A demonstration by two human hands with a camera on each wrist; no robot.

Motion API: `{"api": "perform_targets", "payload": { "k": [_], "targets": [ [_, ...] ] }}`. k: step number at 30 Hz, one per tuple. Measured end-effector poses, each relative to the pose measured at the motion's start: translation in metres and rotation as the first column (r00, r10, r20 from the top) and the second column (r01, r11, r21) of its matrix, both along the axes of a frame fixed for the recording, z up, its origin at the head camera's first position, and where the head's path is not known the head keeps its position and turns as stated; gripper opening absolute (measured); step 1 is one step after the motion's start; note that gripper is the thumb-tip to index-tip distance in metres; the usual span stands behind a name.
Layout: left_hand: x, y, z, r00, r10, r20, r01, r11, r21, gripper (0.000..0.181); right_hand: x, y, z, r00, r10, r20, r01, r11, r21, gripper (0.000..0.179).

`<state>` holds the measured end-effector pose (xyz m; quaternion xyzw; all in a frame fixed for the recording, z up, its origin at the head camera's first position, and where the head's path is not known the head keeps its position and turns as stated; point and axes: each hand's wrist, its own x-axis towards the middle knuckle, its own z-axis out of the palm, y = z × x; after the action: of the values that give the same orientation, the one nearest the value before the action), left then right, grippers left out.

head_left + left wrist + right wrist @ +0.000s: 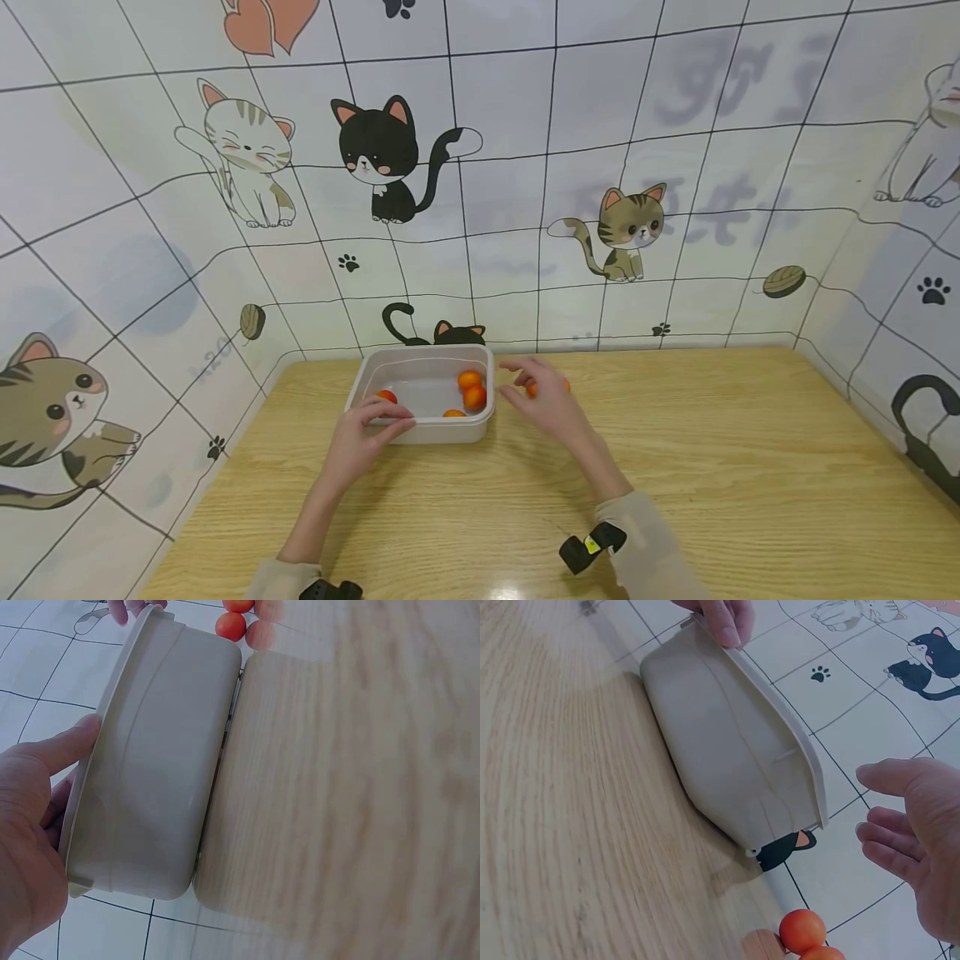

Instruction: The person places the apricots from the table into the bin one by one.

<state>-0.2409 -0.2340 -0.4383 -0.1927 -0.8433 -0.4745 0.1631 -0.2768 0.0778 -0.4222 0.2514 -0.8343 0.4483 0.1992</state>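
A pale grey plastic box (438, 431) stands upright on the table. Inside it, several small orange-red tomatoes (474, 397) lie toward the right end, and a redder tomato (387, 396) shows at the left, partly hidden by my fingers. My left hand (356, 435) grips the near rim, thumb outside and fingers over the inner side. Just right of the box, my right hand (551, 408) hovers with fingers apart from the thumb and nothing between them. Below it, two tomatoes (802, 931) sit on the tabletop, largely covered by the hand in the head view.
The wooden table (735, 450) extends to the right and toward me. Behind the box rises a wall covering (510, 208) with cat drawings and grid lines. Black wrist cameras (592, 547) are strapped over both sleeves.
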Motion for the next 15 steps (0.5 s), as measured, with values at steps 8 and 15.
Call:
{"api": "perform_targets", "payload": {
  "k": [8, 15],
  "targets": [
    [0.001, 0.001, 0.001, 1.000, -0.001, 0.004, 0.001, 1.000, 0.010, 0.009, -0.004, 0.012, 0.001, 1.000, -0.020, 0.016, 0.020, 1.000, -0.005, 0.034],
    [0.002, 0.001, 0.002, 1.000, 0.004, 0.012, -0.004, 1.000, 0.007, 0.009, -0.007, 0.022, 0.000, 0.999, -0.046, 0.009, 0.046, 0.999, -0.010, 0.037]
  ]
}}
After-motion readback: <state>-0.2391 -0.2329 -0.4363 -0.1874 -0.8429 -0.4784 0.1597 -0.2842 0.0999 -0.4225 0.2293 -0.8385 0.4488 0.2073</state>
